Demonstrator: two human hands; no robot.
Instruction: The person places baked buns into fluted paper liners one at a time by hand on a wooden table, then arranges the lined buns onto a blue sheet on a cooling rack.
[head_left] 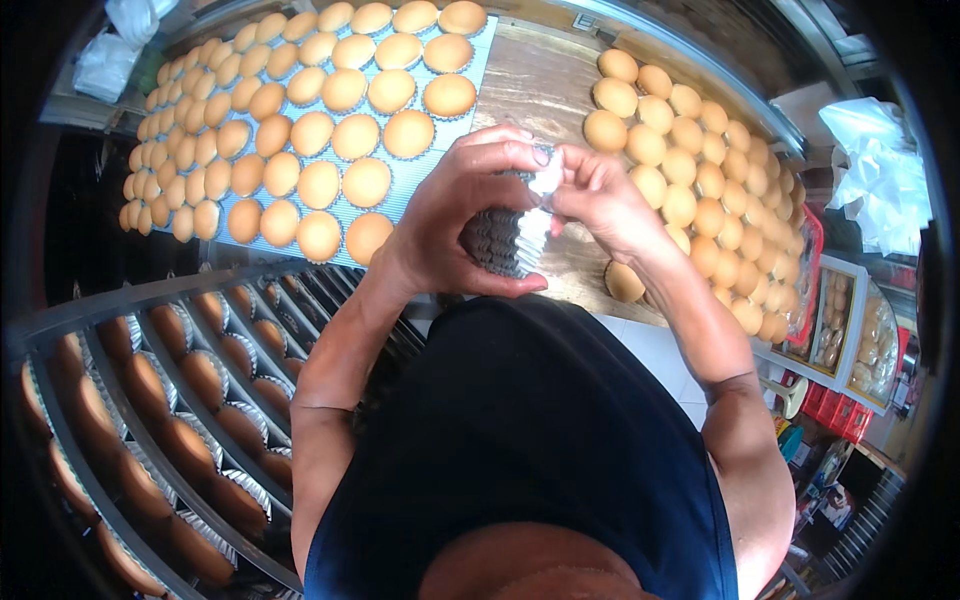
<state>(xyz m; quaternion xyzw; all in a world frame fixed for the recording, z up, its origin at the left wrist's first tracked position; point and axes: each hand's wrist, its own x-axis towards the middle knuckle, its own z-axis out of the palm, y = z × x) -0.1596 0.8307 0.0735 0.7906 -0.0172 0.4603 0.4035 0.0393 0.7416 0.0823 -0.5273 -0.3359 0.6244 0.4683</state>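
Observation:
My left hand (432, 215) is wrapped round a stack of nested fluted metal baking cups (495, 243), dark along the side and shiny silver at the right end. The stack is held over the wooden table (532, 75), in front of my chest. With thumb and fingers pinched together, my right hand (603, 200) grips the rim of the shiny end cup. Left of my hands, rows of round golden cakes (366, 183) in fluted cups stand on a blue ridged sheet (452, 128). To the right, bare round cakes (679, 165) lie close together on the wood.
A dark metal rack (165, 352) at the lower left carries more cakes in fluted cups. Clear plastic bags (880, 175) hang at the far right, above a glass-fronted case (838, 320) and red crates (838, 412). One single cake (625, 282) lies near the table's front edge.

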